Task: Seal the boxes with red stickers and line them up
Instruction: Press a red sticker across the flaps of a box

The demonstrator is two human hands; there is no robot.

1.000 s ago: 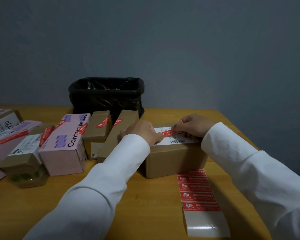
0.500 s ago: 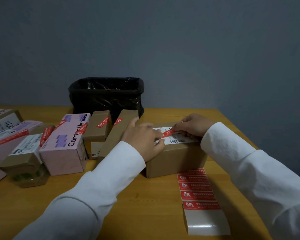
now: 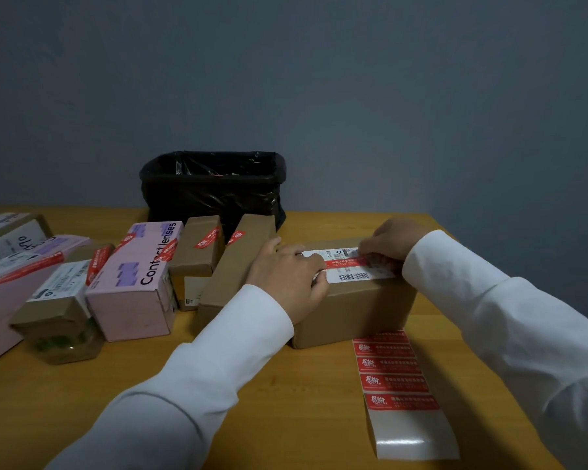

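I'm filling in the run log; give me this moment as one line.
step: sealing | red sticker on brown box | left hand, right hand press it | sticker sheet beside

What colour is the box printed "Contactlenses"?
Pale pink box with purple patches and black lettering; the head view shows it.
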